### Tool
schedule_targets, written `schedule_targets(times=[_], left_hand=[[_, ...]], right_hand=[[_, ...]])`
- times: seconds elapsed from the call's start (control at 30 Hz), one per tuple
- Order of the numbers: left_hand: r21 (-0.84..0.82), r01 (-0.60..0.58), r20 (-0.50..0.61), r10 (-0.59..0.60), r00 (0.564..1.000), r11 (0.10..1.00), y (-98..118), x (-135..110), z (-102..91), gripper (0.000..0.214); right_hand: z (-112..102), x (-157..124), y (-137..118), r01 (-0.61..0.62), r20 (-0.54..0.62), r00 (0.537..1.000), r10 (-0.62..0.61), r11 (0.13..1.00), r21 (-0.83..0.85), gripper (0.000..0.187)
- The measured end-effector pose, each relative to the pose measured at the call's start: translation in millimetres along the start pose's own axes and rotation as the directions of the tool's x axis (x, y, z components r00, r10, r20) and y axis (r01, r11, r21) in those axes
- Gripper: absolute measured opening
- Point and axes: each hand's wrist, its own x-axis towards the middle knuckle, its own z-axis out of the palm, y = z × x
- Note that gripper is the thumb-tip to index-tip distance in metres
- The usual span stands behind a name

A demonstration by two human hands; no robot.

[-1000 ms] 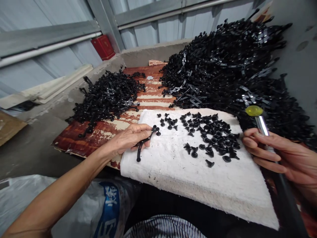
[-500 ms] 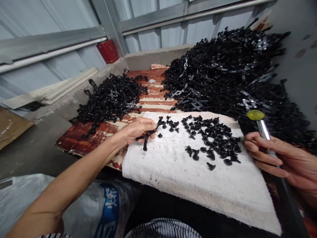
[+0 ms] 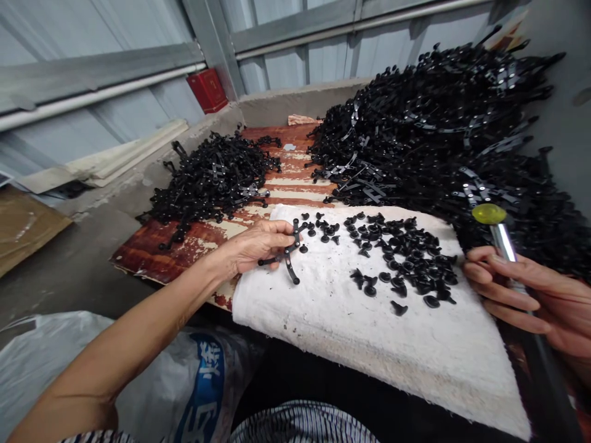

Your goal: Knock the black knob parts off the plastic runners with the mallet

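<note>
My left hand (image 3: 253, 247) rests at the left edge of a white fibrous pad (image 3: 351, 332), its fingers closed on a black jointed metal part (image 3: 289, 252) that lies partly on the pad. Several small black rivet-like pieces (image 3: 397, 258) are scattered over the pad's far half. My right hand (image 3: 530, 295) at the right edge is wrapped round a metal-shafted tool (image 3: 501, 240) with a yellow round head (image 3: 488, 213), held upright beside the pad.
A large heap of black metal parts (image 3: 438, 129) fills the back right. A smaller heap (image 3: 212, 178) lies on a worn red board (image 3: 184, 246). A red box (image 3: 207, 90) sits on the ledge. A plastic bag (image 3: 152, 381) lies below left.
My left hand slid forward along the pad's left edge with the black part, and the part has turned under the fingers. The right hand and tool barely moved.
</note>
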Motion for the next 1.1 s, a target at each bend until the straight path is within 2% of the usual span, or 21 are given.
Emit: schedule_targets(times=[0.13,0.23,0.33,0.4,0.53,0.67,0.97,1.1], left_hand=[[0.044,-0.009,-0.037,0.01,0.999,0.999,-5.2,-9.0,1.8,0.02],[0.03,-0.034,-0.081,0.036,0.996,0.999,-9.1,-14.6,4.5,0.032],[0.017,-0.064,-0.045,0.065,0.997,0.998,-10.3,-19.1,6.7,0.052],[0.029,-0.073,0.002,0.073,0.997,0.997,-9.3,-21.2,6.7,0.056],[0.041,-0.072,0.025,0.071,0.997,0.997,-7.4,-21.7,2.9,0.046],[0.041,-0.053,0.012,0.052,0.999,0.998,-8.5,-19.1,0.1,0.045],[0.018,-0.019,-0.045,0.02,0.999,1.0,-7.8,-13.8,4.9,0.041],[0.027,-0.015,-0.063,0.016,0.998,1.0,-6.5,-13.9,7.0,0.036]], right_hand=[[1.4,-1.0,-0.3,-0.012,-0.008,1.0,0.012,1.0,0.01,0.022],[2.5,-2.9,-0.9,-0.025,-0.022,0.999,0.026,0.999,0.048,0.031],[2.8,-3.5,-1.0,-0.024,-0.034,0.999,0.026,0.997,0.066,0.038],[2.4,-2.6,-0.8,-0.026,-0.029,0.999,0.028,0.998,0.049,0.037],[0.2,-0.3,-0.1,-0.005,-0.003,1.0,0.005,1.0,-0.004,0.025],[-2.4,0.6,1.2,0.032,0.0,0.999,-0.032,0.998,-0.044,0.021],[0.3,0.7,0.7,-0.036,-0.034,0.999,0.036,0.999,0.007,0.035],[-2.0,0.2,0.3,-0.024,-0.025,0.999,0.024,1.0,0.007,0.034]])
